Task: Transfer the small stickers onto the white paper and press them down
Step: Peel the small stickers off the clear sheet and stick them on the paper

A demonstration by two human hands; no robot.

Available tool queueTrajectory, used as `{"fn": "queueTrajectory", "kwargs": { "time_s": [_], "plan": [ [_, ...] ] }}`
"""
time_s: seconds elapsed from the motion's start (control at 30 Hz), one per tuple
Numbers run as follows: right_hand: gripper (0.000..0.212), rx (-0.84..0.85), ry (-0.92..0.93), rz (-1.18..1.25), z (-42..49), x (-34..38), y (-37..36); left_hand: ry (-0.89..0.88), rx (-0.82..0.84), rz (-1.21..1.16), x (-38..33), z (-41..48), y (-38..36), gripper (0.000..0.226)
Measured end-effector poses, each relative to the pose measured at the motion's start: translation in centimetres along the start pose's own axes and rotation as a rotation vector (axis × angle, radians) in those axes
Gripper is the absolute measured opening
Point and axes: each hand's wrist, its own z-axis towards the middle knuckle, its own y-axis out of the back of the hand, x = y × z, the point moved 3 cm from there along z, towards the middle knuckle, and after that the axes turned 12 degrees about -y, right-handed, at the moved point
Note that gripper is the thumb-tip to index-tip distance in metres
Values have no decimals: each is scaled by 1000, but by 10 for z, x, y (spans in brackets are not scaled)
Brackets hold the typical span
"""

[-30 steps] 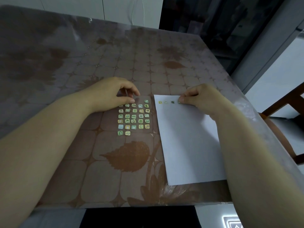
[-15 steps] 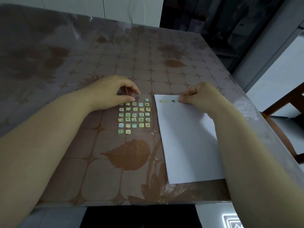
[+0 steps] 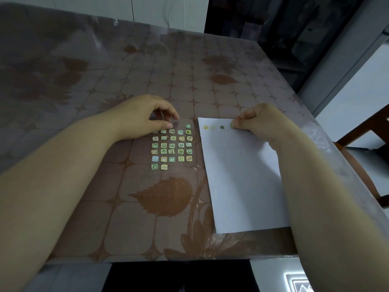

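A clear sticker sheet [image 3: 172, 148] with several small green and yellow square stickers lies on the table. My left hand [image 3: 143, 118] rests on its top left corner, fingers curled and pressing it flat. To the right lies the white paper [image 3: 242, 175], with three stickers [image 3: 213, 127] in a row along its top edge. My right hand [image 3: 259, 121] sits at the paper's top right, its thumb and forefinger pinched on a fourth small sticker [image 3: 232, 126] at the end of that row, touching the paper.
The table [image 3: 105, 207] has a brown leaf-patterned cover under clear plastic. Its right edge runs just past the paper, with a wooden chair [image 3: 362, 148] beyond it. The near edge lies just below the paper's bottom.
Almost nothing has moved. Both hands keep their places, the right one still on the fourth sticker at the paper's top edge.
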Motion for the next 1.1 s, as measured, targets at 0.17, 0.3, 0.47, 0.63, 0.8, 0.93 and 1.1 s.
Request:
{"fn": "queueTrajectory", "kwargs": {
  "time_s": [0.17, 0.3, 0.47, 0.63, 0.8, 0.93, 1.1],
  "plan": [
    [26, -8, -4, -6, 0, 1, -2, -2, -1, 6, -1, 0, 0, 19],
    [24, -12, -16, 0, 2, 1, -3, -2, 1, 16, -1, 0, 0, 20],
    [18, -14, -26, 27, 3, 3, 0, -2, 5, 22, -2, 1, -1, 20],
    [17, 7, -12, -39, 2, 5, 0, 5, 8, 15, -2, -1, 0, 19],
    [10, -183, 232, -174, -10, 19, -10, -1, 4, 33, -3, 0, 0, 17],
    [11, -164, 456, -185, -22, 41, -40, -10, 6, 55, -6, 1, 1, 18],
    [19, -156, 486, -240, -18, 48, -58, -18, 1, 75, -6, 1, 1, 19]
  ]
}}
